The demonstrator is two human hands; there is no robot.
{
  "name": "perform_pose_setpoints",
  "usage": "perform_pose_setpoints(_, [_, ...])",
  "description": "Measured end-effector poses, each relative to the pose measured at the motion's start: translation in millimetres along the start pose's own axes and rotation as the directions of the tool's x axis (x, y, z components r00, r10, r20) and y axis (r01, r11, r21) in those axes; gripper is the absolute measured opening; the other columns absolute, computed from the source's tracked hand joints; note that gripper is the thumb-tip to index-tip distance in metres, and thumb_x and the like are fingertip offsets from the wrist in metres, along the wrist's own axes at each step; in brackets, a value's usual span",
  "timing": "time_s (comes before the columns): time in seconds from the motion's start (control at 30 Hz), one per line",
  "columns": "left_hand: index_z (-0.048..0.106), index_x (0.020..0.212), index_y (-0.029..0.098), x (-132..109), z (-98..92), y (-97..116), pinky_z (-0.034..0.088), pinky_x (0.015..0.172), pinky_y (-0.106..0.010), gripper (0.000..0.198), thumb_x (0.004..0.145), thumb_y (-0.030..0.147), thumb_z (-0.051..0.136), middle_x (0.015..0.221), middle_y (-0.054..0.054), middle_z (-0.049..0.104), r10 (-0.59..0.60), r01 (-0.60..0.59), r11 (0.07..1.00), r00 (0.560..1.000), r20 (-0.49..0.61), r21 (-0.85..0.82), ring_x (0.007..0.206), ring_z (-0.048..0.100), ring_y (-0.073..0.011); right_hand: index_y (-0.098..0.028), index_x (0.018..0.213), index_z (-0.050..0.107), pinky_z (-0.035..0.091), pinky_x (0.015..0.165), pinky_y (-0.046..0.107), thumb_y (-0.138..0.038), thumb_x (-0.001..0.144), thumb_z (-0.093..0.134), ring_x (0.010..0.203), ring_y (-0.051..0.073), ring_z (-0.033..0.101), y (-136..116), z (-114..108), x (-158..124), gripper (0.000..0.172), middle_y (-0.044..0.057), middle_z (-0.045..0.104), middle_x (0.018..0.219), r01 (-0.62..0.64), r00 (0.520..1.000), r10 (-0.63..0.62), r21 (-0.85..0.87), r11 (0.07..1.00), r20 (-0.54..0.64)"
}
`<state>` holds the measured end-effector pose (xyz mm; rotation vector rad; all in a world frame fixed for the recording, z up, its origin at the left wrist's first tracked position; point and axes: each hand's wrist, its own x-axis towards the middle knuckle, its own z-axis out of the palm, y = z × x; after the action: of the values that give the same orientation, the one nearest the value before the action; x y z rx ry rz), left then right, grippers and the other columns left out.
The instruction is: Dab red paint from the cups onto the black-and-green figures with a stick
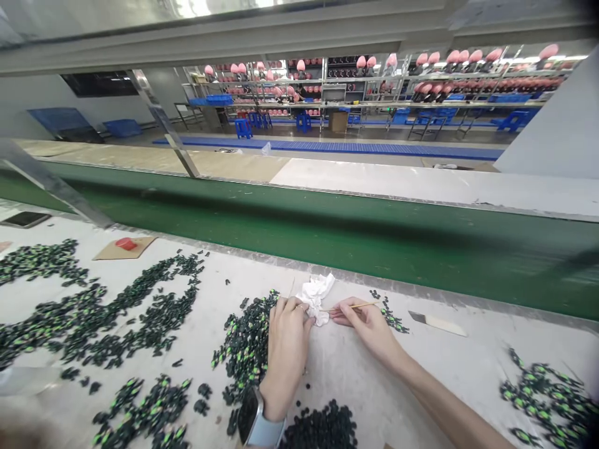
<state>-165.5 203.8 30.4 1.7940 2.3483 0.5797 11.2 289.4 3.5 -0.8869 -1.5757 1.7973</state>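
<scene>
My left hand, with a watch on its wrist, has its fingers closed on the edge of a crumpled white tissue. Pinched in my right hand is a thin yellow-brown stick that looks like a fine paintbrush. Its tip reaches the tissue, and the fingers partly cover it. Beside and under my left hand spreads a pile of small dark pieces with green spots. A few similar pieces lie just beyond my right hand.
A scraper with a pale handle lies to the right. More dark-green pieces cover the left side, another heap sits at right, and plain black pieces lie in front. A red cap rests on cardboard. The green conveyor belt runs behind.
</scene>
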Motion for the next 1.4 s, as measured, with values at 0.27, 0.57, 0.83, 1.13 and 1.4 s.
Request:
perform_pose_setpoints(0.27, [0.068,0.097,0.017,6,3.3,-1,0.052,0.088,-0.044,0.011,0.092,0.008,0.065,0.098,-0.002,0.071,0.291,-0.284,0.954,0.953,-0.084,0.094,0.1,0.065,-0.0242,-0.011,0.111,0.067,0.06,0.093,0.039,-0.045,0.106,0.061,0.099,0.018,0.068,-16,-3,2,0.035,0.008,0.068,0.11,0.076,0.997,-0.077,-0.061,0.995,-0.014])
perform_pose_setpoints(0.57, [0.063,0.111,0.01,-17,-30.5,25,0.039,0.094,-0.042,0.02,0.095,0.001,0.056,0.103,-0.009,0.074,0.402,-0.374,0.914,0.775,-0.488,0.158,0.108,0.061,-0.0261,-0.01,0.091,0.067,0.062,0.077,0.029,-0.046,0.103,0.067,0.077,0.013,0.069,-72,17,-19,0.038,0.002,0.069,0.084,0.225,0.934,-0.262,-0.173,0.959,-0.241])
perform_pose_setpoints(0.83, [0.06,0.113,0.021,-50,-80.6,26,0.041,0.099,-0.031,0.025,0.097,0.003,0.053,0.107,-0.002,0.072,0.437,-0.484,0.875,0.8,-0.41,-0.013,0.114,0.058,-0.0164,-0.023,0.094,0.081,0.062,0.082,0.021,-0.03,0.102,0.065,0.089,0.014,0.073,-122,3,-62,0.02,0.002,0.076,0.094,0.439,0.894,-0.446,-0.278,0.855,0.041])
perform_pose_setpoints(1.13, [0.061,0.115,0.016,-59,-73.8,55,0.041,0.096,-0.036,0.027,0.095,-0.002,0.054,0.109,-0.005,0.075,0.536,-0.566,0.821,0.722,-0.436,0.073,0.113,0.059,-0.0194,-0.022,0.096,0.084,0.069,0.08,0.026,-0.038,0.102,0.065,0.087,0.021,0.078,-112,-11,-112,0.025,0.009,0.077,0.095,0.391,0.892,-0.421,-0.185,0.902,-0.166])
perform_pose_setpoints(1.4, [0.06,0.114,0.014,-57,-66.2,37,0.041,0.09,-0.038,0.021,0.097,0.004,0.055,0.104,-0.009,0.071,0.547,-0.488,0.837,0.737,-0.396,0.248,0.107,0.059,-0.0244,-0.022,0.089,0.081,0.067,0.075,0.018,-0.041,0.102,0.067,0.081,0.019,0.077,-104,-54,-186,0.026,0.009,0.073,0.091,0.333,0.815,-0.353,-0.127,0.934,-0.458])
